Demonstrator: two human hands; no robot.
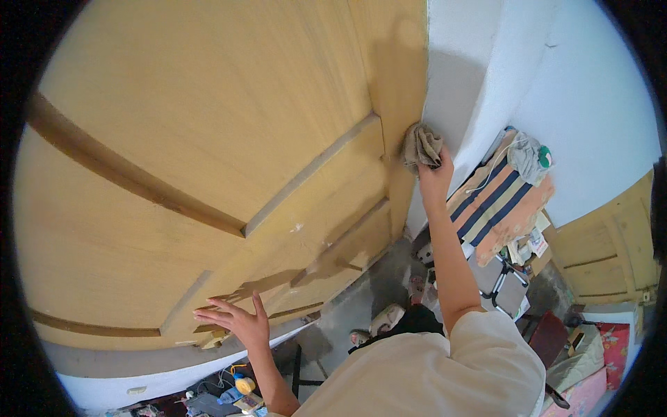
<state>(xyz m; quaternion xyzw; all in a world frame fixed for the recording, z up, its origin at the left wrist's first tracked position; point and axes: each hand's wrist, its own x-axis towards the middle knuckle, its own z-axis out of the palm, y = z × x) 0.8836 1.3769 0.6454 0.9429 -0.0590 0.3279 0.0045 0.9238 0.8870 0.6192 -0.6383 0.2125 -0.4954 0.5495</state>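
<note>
- Across the left and middle of the view stands one large yellow-brown wooden door (208, 139), with raised panels and darker strips running across it.
- At the door's lower left, one left hand (236, 321) lies flat against the wood, fingers spread and apart, holding nothing; its forearm comes up from the lower edge.
- Below that hand, near the bottom edge, sits a small clutter on the floor, among it one yellow rounded object (244, 384) and some cables; what the other pieces are cannot be told.
- Right of the left hand, low in the picture, one pale sleeve (445, 375) of the person's shirt fills the near foreground.
- On the grey floor (361, 299) by the door's lower edge lies one light shoe or slipper (386, 318); a second pale one shows just right of it.
- At the door's right edge, where it meets the white wall (556, 76), one right hand (435, 171) is closed around one crumpled grey-brown cloth (421, 146), pressing it against the door edge.
- Right of that arm lies one striped fabric (497, 201) in orange, cream and dark blue, with one grey bundle (531, 156) on its far end.
- At the far right stands a second wooden door or cupboard front (611, 250), same colour.
</note>
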